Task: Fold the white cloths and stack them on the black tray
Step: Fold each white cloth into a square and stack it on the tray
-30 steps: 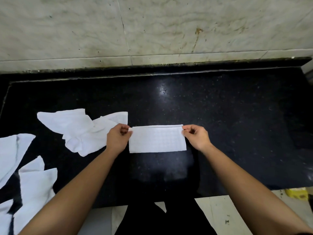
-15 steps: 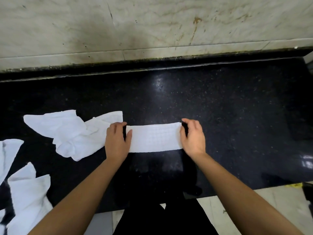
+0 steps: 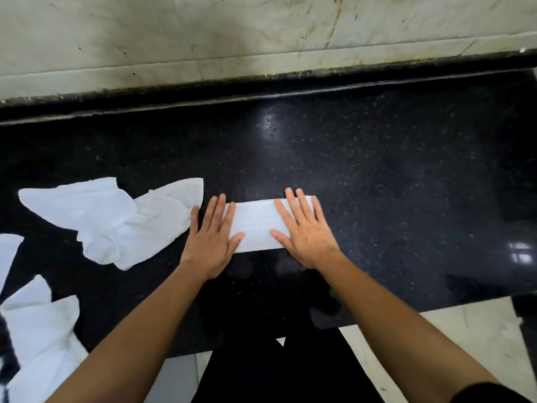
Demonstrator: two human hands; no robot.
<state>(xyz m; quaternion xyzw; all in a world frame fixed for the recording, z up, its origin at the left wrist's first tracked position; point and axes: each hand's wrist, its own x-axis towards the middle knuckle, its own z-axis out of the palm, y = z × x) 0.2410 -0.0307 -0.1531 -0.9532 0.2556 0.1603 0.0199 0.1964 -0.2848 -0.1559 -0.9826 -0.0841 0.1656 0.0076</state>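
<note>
Head view: a folded cloth (image 3: 257, 225) lies as a narrow white strip on the black speckled tabletop (image 3: 377, 184), just below the frame's centre, its long side running from nine to three o'clock. Both hands are spread flat on it, fingers straight and pointing toward twelve, gripping nothing. The left hand (image 3: 210, 237) covers the strip's nine o'clock end, thumb lying across the cloth. The right hand (image 3: 305, 234) presses the three o'clock end, its fingertips reaching the far edge. The bare middle of the strip shows between the two thumbs.

At nine o'clock from the strip sits a crumpled cloth (image 3: 116, 219), unfolded and bunched — the left hand's little finger is right at its near corner. Two more white cloths lie at the frame's left edge, one at nine o'clock (image 3: 8, 254) and one at about eight (image 3: 37, 338), both partly cut off.

A stained pale marble wall (image 3: 232, 30) rises behind the tabletop at twelve o'clock — light floor (image 3: 465, 344) shows at five.
</note>
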